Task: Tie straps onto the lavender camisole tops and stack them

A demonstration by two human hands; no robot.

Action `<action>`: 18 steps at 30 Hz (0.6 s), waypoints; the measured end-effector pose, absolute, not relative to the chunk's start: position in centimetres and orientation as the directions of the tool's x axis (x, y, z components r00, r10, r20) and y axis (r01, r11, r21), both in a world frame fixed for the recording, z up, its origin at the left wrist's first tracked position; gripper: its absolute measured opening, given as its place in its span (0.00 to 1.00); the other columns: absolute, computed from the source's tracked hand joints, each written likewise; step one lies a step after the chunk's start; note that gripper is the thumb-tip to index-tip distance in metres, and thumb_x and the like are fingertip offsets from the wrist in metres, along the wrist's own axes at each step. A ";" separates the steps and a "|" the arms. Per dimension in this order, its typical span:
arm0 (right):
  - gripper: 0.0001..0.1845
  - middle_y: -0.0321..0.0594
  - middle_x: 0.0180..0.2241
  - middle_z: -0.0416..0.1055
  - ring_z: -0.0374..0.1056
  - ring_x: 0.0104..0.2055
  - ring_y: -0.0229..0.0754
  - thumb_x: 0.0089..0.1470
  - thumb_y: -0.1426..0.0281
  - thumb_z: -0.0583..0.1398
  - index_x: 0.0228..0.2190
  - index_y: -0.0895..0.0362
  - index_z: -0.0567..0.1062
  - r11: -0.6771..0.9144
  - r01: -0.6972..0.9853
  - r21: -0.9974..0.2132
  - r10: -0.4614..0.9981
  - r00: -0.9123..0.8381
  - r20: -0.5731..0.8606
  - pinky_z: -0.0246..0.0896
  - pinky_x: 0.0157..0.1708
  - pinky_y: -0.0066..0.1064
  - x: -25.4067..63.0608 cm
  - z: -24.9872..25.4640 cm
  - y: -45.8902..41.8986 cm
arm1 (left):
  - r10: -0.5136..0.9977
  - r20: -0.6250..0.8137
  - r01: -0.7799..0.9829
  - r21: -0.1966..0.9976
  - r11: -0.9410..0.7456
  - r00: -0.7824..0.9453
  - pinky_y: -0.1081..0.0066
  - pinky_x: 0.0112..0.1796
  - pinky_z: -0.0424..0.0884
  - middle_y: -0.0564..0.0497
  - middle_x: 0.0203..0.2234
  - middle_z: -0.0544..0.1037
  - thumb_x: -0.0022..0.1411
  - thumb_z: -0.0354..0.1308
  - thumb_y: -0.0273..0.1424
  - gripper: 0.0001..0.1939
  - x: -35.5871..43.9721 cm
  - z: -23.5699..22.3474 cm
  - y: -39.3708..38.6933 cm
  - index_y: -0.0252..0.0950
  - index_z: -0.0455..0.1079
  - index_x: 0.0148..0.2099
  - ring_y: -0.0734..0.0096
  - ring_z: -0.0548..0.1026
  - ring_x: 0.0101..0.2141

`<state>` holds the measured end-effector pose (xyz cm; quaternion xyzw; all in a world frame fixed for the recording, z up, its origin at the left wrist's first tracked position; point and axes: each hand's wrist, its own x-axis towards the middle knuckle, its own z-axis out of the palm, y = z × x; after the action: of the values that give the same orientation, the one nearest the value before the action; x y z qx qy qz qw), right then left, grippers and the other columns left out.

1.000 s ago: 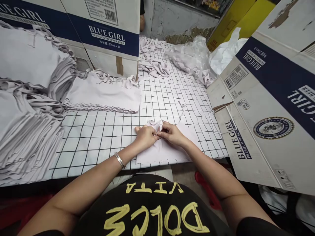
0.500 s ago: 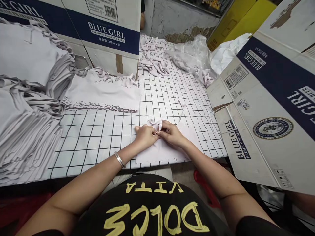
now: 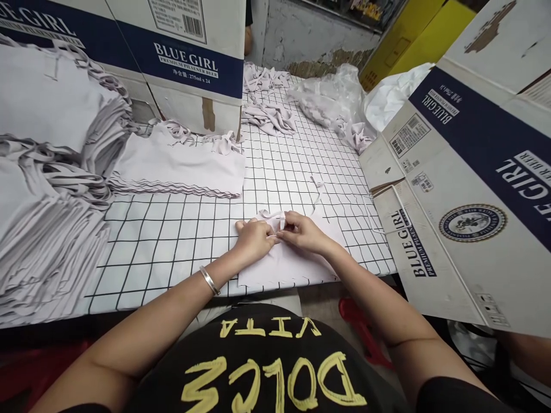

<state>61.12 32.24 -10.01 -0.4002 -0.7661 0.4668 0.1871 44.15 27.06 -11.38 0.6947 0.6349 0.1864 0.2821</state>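
A pale pinkish camisole (image 3: 288,268) lies flat at the table's near edge, its hem towards me. My left hand (image 3: 255,240) rests on its upper part, fingers closed on the fabric at the top edge. Close beside it, my right hand (image 3: 305,234) pinches the same edge where a thin strap (image 3: 283,220) stands up between the two hands. The exact bit of cloth under the fingertips is hidden. Another narrow strap (image 3: 317,198) trails away over the tablecloth beyond my right hand.
On the left rise tall stacks of similar camisoles (image 3: 47,241), and a lower stack (image 3: 181,166) sits behind. Cartons stand at the back left (image 3: 202,109) and right (image 3: 447,172). Crumpled garments (image 3: 271,117) and a clear plastic bag (image 3: 331,94) lie farther back on the checked tablecloth (image 3: 163,241).
My right hand has shifted slightly away from the left one, and its wrist has moved a little right. My left hand and the camisole stay in place.
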 end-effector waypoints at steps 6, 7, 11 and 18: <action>0.12 0.37 0.30 0.72 0.69 0.34 0.38 0.46 0.76 0.63 0.31 0.56 0.64 -0.556 -0.063 -0.829 0.716 -0.542 -0.440 0.64 0.37 0.32 58.8 -9.1 35.1 | 0.778 0.222 0.717 0.302 -0.628 0.588 0.53 0.60 0.44 0.45 0.63 0.62 0.67 0.52 0.41 0.24 42.8 -12.3 21.6 0.38 0.61 0.62 0.56 0.56 0.62; 0.10 0.40 0.32 0.72 0.69 0.35 0.39 0.47 0.76 0.62 0.31 0.57 0.64 -0.615 -0.089 -0.784 0.689 -0.545 -0.478 0.65 0.38 0.32 58.1 -8.7 36.1 | 0.714 0.198 0.657 0.287 -0.697 0.671 0.54 0.62 0.41 0.47 0.65 0.58 0.67 0.48 0.45 0.27 42.4 -12.8 20.8 0.40 0.57 0.65 0.57 0.53 0.64; 0.11 0.40 0.30 0.71 0.69 0.32 0.38 0.49 0.72 0.64 0.28 0.56 0.65 -0.557 0.107 -0.824 0.693 -0.486 -0.532 0.66 0.34 0.32 55.7 -6.9 39.5 | 0.662 0.099 0.613 0.296 -0.733 0.743 0.52 0.63 0.36 0.51 0.67 0.52 0.69 0.37 0.50 0.32 41.4 -14.1 19.7 0.43 0.46 0.70 0.58 0.46 0.67; 0.22 0.36 0.20 0.68 0.63 0.24 0.38 0.35 0.58 0.71 0.17 0.56 0.66 0.095 0.800 -0.593 0.782 -0.429 -0.453 0.54 0.23 0.28 55.5 -7.8 38.7 | 0.666 0.080 0.608 0.341 -0.717 0.742 0.52 0.63 0.35 0.53 0.68 0.48 0.69 0.36 0.51 0.33 41.4 -13.9 20.1 0.45 0.42 0.70 0.60 0.42 0.67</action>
<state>55.52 38.69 -7.77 -0.5344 -0.7400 0.4083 -0.0110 41.40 20.05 -13.88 0.9214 0.3455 0.0987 0.1479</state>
